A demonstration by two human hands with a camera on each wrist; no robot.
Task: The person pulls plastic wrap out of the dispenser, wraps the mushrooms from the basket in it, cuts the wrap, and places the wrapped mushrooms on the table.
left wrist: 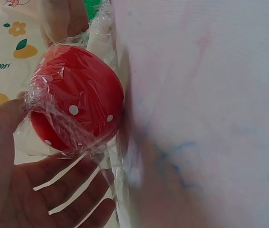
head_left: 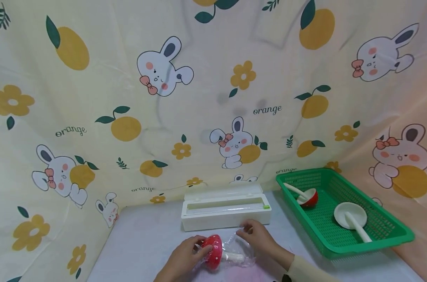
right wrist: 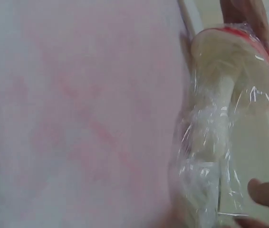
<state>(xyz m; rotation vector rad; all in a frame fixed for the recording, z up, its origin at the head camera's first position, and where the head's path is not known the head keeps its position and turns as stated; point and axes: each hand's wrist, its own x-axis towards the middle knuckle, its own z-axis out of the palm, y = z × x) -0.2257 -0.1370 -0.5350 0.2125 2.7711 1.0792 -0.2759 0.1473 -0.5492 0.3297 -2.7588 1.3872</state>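
Note:
A red ladle (head_left: 213,252) with white dots and a white handle lies on its side, wrapped in clear plastic film (head_left: 248,261). My left hand (head_left: 185,254) holds its bowl through the film, thumb on one side and fingers spread along the other, as the left wrist view shows. By the handle end is my right hand (head_left: 259,237), its fingertips right at the film's raised edge. In the right wrist view its thumb (right wrist: 264,192) stands apart from the film, while most of the fingers are hidden below the frame.
Behind the hands stands a white film dispenser box (head_left: 227,221) with its lid raised. At right a green basket (head_left: 354,250) holds a red-and-white ladle (head_left: 309,199) and a white-looking ladle (head_left: 351,215). A patterned curtain (head_left: 199,98) hangs behind the table (head_left: 135,235).

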